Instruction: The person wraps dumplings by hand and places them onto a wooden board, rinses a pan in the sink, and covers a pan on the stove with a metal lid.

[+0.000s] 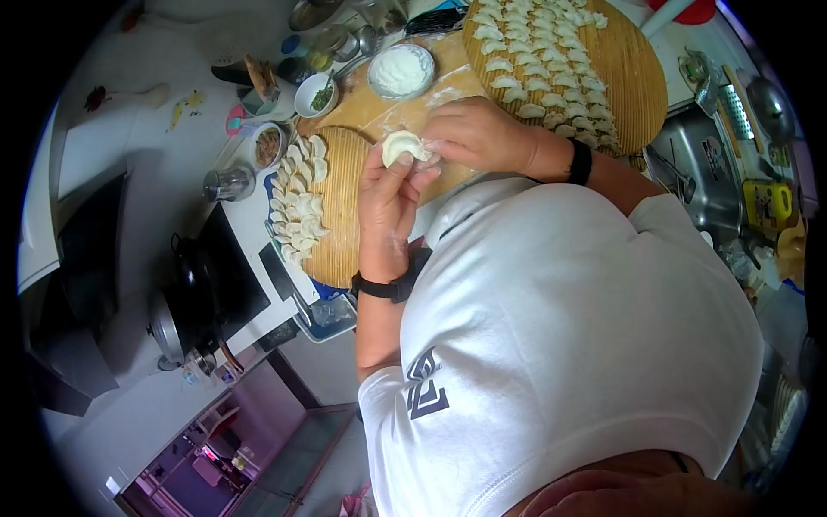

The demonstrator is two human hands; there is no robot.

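A pale, folded dumpling (402,146) is held up over the floured wooden board (360,109). My left hand (385,194) grips it from below, thumb across its front and fingers around it. On its other side, my right hand (472,136) has its fingertips closed at the dumpling's end. Just left of my left hand is a round slatted tray (342,185) with rows of dumplings along its left side. A larger round tray (640,77) at the upper right bears many more dumplings.
Beyond my hands stands a bowl of white flour (401,71). To its left are a bowl of chopped greens (316,95) and a bowl of brown filling (267,145). A glass jar (229,183), a dark pan (196,267) and a sink (711,164) flank the work area.
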